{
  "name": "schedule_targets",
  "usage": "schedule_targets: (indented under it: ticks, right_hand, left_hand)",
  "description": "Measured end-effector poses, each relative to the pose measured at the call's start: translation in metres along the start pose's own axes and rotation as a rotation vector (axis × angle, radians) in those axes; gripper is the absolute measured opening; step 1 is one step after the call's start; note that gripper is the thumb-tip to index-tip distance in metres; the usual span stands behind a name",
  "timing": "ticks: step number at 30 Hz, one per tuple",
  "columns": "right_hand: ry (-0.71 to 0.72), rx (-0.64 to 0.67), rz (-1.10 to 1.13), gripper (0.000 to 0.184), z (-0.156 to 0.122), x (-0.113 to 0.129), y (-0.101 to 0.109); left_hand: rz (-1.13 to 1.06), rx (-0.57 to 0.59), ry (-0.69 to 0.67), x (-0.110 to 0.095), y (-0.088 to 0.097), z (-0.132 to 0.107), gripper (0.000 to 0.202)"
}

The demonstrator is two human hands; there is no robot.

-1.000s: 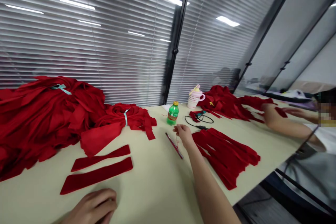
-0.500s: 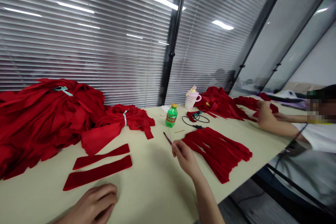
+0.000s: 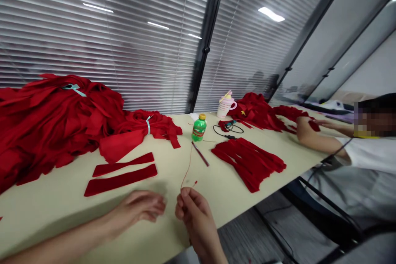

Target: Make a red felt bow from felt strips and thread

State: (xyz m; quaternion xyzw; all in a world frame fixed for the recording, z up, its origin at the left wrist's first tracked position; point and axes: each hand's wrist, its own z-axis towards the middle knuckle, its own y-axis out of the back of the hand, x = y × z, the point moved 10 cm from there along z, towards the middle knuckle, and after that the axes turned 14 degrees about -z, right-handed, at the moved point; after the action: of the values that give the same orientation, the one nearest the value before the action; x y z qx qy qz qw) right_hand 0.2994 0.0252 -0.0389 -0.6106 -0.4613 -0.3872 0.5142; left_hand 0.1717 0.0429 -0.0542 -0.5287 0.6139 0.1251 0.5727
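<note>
My right hand [image 3: 196, 214] is at the table's near side, thumb and finger pinched on a thin red thread [image 3: 187, 170]. The thread runs up from the fingertips toward the tip of a slim dark red pen-like stick [image 3: 200, 154] on the table. A small red tip [image 3: 195, 182] pokes out just above the fingers. To the left, my left hand [image 3: 144, 205] hovers with fingers loosely apart, slightly blurred and holding nothing. Two red fabric strips [image 3: 122, 179] lie beyond it, side by side. Further right rests a row of overlapping red strips [image 3: 247, 161].
Big heaps of red cloth [image 3: 62, 123] and a tied bundle [image 3: 148, 130] fill the left. A green bottle [image 3: 199, 128], a pink-and-white cup [image 3: 225, 105] and a black cable [image 3: 229, 132] stand or lie at the back. At right, a co-worker's arm [image 3: 321, 142] rests near more red cloth.
My right hand has come back from the pen-like stick toward me, with a red thread now visible in its fingers. My left hand has moved right and its fingers have loosened. The view has tilted down.
</note>
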Motion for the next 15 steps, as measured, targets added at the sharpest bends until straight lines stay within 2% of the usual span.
schedule_targets:
  ticks: [1,3,6,11,12,15]
  right_hand:
    - [-0.036,0.014,0.082,0.033,-0.002,-0.005,-0.007]
    - [-0.086,0.021,0.177,0.031,-0.006,-0.012,-0.016]
    - [-0.145,0.063,0.22,0.028,-0.018,-0.019,-0.025]
    - [-0.224,0.328,0.152,0.03,-0.062,-0.041,-0.029]
    - [-0.235,0.38,0.113,0.031,-0.073,-0.045,-0.027]
    - [-0.242,0.394,-0.13,0.035,-0.098,-0.056,-0.005]
  left_hand:
    - [-0.115,0.005,0.07,0.003,-0.011,0.006,0.044]
    - [-0.186,0.113,0.146,0.001,-0.04,0.019,0.038]
    - [-0.17,0.115,0.233,0.002,-0.06,0.036,0.034]
    - [-0.229,0.013,0.21,0.006,-0.055,0.042,0.029]
    - [-0.24,-0.001,0.217,0.009,-0.051,0.041,0.028]
    - [-0.247,-0.032,0.243,0.016,-0.037,0.037,0.023]
